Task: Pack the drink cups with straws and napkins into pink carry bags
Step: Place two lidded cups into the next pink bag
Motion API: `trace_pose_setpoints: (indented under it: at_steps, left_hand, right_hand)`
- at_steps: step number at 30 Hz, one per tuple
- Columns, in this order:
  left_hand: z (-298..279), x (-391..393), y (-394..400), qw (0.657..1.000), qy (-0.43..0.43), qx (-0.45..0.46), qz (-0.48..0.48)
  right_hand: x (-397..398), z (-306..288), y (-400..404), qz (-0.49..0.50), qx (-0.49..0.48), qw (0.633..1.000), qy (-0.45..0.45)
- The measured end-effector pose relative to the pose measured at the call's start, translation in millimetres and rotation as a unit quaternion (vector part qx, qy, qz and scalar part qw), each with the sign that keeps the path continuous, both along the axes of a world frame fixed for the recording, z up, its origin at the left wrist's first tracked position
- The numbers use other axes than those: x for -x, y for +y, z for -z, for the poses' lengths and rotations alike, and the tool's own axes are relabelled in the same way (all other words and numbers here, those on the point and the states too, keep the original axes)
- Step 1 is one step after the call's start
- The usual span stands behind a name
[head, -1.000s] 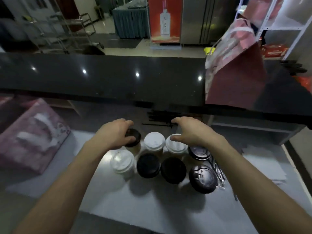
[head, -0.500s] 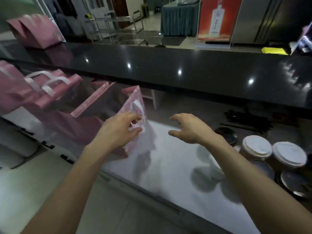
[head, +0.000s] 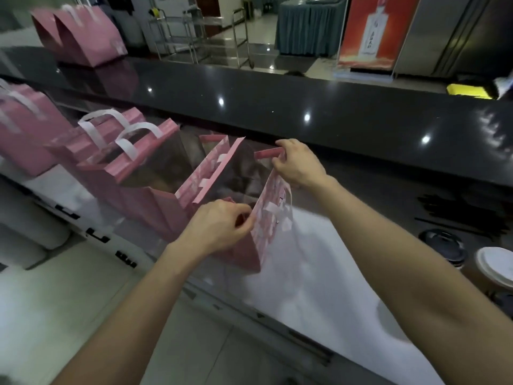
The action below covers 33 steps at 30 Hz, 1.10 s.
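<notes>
A pink carry bag (head: 270, 218) stands open on the white worktop (head: 319, 273), its mouth spread between my hands. My left hand (head: 219, 226) pinches the near rim of the bag. My right hand (head: 298, 163) grips the far rim at the folded pink edge. At the right edge stand drink cups: one with a black lid (head: 442, 245) and one with a white lid (head: 497, 266). Black straws (head: 466, 215) lie in a pile behind the cups. No napkins show.
More pink bags with white handles (head: 125, 151) stand open to the left of the held bag, and two stand on the black counter (head: 305, 107) at far left (head: 83, 37). The raised counter runs across behind the worktop.
The view has swung left from the cups to the bags. Both hands left the cup lids, reached the nearest pink bag and now hold its rims apart.
</notes>
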<state>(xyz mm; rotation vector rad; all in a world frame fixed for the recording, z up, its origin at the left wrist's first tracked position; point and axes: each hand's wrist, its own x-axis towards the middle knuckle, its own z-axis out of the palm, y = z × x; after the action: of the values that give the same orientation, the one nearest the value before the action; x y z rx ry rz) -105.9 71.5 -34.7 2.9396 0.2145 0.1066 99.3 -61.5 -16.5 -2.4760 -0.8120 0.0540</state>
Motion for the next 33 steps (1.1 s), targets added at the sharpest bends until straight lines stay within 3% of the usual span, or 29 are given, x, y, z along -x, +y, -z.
trace_pose_setpoints:
  at_steps: [9, 13, 21, 30, 33]
  left_hand:
    - [15.4, -6.1, 32.5, 0.992, -0.033, 0.089, 0.081]
    - [26.5, -36.7, 36.2, 0.983, -0.089, 0.102, 0.124]
    - [30.1, -82.2, 11.3, 0.959, -0.069, 0.158, 0.225]
    - [28.5, -91.6, -5.5, 0.949, -0.068, 0.167, 0.257]
    - [22.4, -101.4, -5.3, 0.952, -0.088, 0.161, 0.245]
  right_hand:
    - [-15.7, -4.3, -49.9, 0.111, 0.045, 0.992, 0.026]
    - [13.0, 2.4, -107.5, 0.181, 0.03, 0.982, 0.038]
    - [95.7, 6.0, -187.4, 0.341, 0.01, 0.939, 0.036]
    - [121.5, 29.0, -238.2, 0.402, -0.044, 0.914, -0.014]
    - [104.9, 41.0, -260.8, 0.405, -0.01, 0.914, -0.013]
